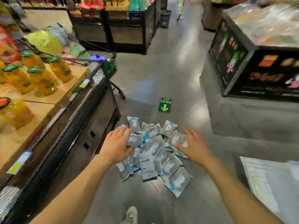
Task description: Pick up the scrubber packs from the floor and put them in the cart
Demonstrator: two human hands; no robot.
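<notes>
Head view of a shop aisle. A loose heap of grey-and-blue scrubber packs [153, 152] lies on the grey floor [161, 78] in the near middle, its packs overlapping and its outline ragged, with one pack jutting out at the near right. The left hand [115, 145] is spread over the heap's left edge, fingers [123, 130] straight and apart, holding nothing; the right hand [194, 145] is spread the same way at the right edge, with the thumb lying on a pack. Whether the left palm touches the packs cannot be told. Just left of the heap runs the dark side of a display shelf [90, 110] carrying bottles of yellow drink [60, 70]. The cart [103, 60] stands beyond that shelf's far corner, far left of the heap, already holding coloured goods. A green arrow sticker [165, 105] marks the floor just beyond the heap. Open floor stretches from the heap away to the far end of the aisle, bounded on the right by a black display stand [258, 73]. A shoe [131, 215] shows at the near edge.
</notes>
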